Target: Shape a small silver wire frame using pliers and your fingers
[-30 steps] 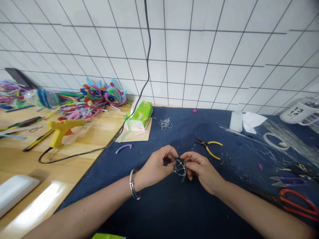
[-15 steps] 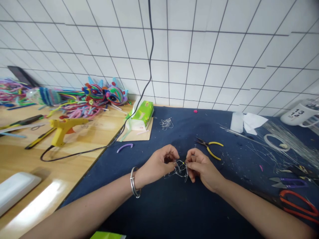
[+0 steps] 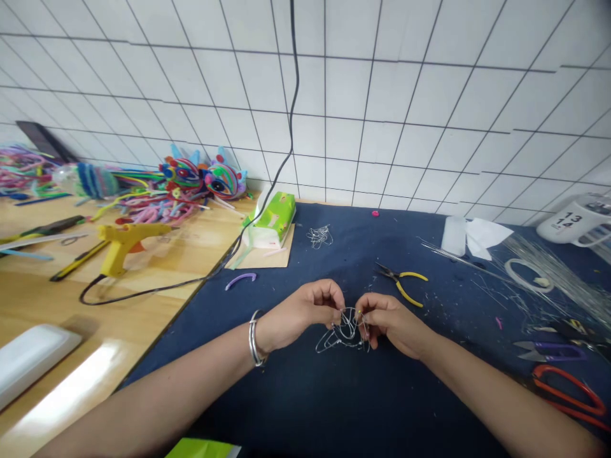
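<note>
Both my hands meet over the dark blue cloth [image 3: 334,401] in the middle of the view. My left hand [image 3: 300,313], with a silver bangle on its wrist, pinches one side of a small bent wire piece [image 3: 344,331]. My right hand [image 3: 390,320] pinches the other side, where a tiny yellow bit shows. Loops of thin silver wire hang below the fingers, just above the cloth.
Yellow-handled pliers [image 3: 401,282] lie just beyond my right hand. A yellow glue gun [image 3: 123,243] with its black cord, a green tissue pack [image 3: 270,221] and colourful pipe-cleaner figures [image 3: 200,181] sit at left. Red scissors [image 3: 568,391], purple snips [image 3: 548,350], loose wires [image 3: 558,270] and a white mug [image 3: 580,222] are at right.
The wire piece has been drawn out between my hands, so more of its loops show below the fingers. Both hands stay pinched on it in about the same place.
</note>
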`<state>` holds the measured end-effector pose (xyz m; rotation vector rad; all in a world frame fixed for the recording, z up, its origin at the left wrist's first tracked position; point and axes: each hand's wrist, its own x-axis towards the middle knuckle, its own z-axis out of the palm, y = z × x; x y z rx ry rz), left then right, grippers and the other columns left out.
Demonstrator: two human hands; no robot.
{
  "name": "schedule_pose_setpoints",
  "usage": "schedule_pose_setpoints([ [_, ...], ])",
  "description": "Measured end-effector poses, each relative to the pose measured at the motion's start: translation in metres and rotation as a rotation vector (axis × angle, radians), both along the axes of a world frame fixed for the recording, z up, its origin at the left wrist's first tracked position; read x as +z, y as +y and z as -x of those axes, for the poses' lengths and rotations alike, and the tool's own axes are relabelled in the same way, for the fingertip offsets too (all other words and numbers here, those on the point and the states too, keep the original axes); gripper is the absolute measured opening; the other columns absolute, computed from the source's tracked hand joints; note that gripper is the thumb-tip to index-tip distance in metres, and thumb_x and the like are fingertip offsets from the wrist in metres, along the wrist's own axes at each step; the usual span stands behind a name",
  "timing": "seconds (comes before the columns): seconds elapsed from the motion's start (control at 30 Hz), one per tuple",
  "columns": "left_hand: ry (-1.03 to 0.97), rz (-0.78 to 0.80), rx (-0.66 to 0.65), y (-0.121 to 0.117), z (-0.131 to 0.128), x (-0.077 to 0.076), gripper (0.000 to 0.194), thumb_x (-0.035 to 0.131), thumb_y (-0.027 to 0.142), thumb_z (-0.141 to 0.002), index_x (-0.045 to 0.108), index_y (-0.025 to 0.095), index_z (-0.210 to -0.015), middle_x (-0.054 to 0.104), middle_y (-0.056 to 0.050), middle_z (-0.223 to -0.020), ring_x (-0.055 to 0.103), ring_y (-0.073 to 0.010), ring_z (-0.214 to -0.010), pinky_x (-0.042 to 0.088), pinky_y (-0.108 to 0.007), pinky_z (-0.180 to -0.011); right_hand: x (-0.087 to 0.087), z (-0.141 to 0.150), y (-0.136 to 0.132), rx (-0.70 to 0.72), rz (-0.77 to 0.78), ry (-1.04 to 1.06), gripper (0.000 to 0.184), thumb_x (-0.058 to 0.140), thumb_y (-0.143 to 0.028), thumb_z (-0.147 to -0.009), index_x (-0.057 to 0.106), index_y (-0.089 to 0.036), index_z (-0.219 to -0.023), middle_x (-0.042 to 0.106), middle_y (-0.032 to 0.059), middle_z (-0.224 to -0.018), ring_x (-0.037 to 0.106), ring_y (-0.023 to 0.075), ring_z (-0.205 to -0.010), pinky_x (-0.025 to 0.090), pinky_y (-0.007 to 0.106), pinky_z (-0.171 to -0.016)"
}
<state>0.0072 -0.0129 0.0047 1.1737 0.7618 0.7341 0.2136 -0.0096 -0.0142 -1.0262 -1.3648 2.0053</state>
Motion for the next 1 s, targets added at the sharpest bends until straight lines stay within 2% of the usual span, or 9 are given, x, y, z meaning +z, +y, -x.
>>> schedule_pose_setpoints([
  [0.23,-0.074,0.101,-0.014,0.000,0.000,0.002,0.014,0.055,0.004,-0.070,0.057,0.013,-0.081,0.058,-0.001,-0.073,0.053,-0.0089,-0.065,0.041,-0.022,-0.060,0.006,-0.005,0.001,0.086,-0.002,0.077,0.015,0.049,-0.027,-0.078,0.055,-0.014,-0.082,0.055,0.0028,-0.071,0.055,0.0125,-0.065,0.046,0.023,-0.051],
  [0.4,-0.076,0.122,-0.030,0.000,0.001,0.000,0.016,0.056,0.004,-0.070,0.058,0.014,-0.083,0.059,-0.002,-0.074,0.054,-0.0099,-0.067,0.043,-0.023,-0.062,0.010,-0.004,-0.001,0.123,-0.047,0.005,0.018,0.057,-0.030,-0.075,0.052,-0.015,-0.084,0.056,0.0020,-0.074,0.055,0.0130,-0.070,0.047,0.023,-0.054],
  [0.63,-0.072,0.143,-0.046,0.000,0.001,-0.002,0.020,0.055,0.005,-0.068,0.057,0.014,-0.086,0.059,-0.004,-0.078,0.055,-0.0118,-0.071,0.045,-0.025,-0.063,0.008,0.002,-0.007,0.023,-0.054,-0.130,0.007,0.052,-0.021,-0.074,0.050,-0.017,-0.079,0.054,-0.0006,-0.066,0.056,0.0119,-0.062,0.046,0.021,-0.049],
  [0.77,-0.006,0.095,-0.036,0.000,0.000,-0.004,0.018,0.057,0.006,-0.068,0.056,0.014,-0.084,0.056,-0.001,-0.074,0.052,-0.0102,-0.067,0.043,-0.023,-0.060,0.011,0.006,-0.011,-0.031,-0.056,-0.186,0.004,0.049,-0.019,-0.073,0.050,-0.018,-0.077,0.056,0.0000,-0.069,0.055,0.0107,-0.059,0.044,0.019,-0.046],
  [1.0,0.202,-0.110,0.011,-0.003,-0.007,-0.004,0.017,0.058,0.008,-0.069,0.051,0.014,-0.084,0.050,0.003,-0.070,0.045,-0.0069,-0.061,0.038,-0.021,-0.057,0.015,0.010,-0.012,-0.029,-0.073,-0.194,0.004,0.051,-0.019,-0.072,0.051,-0.017,-0.076,0.057,0.0003,-0.073,0.055,0.0100,-0.059,0.044,0.019,-0.046],
])
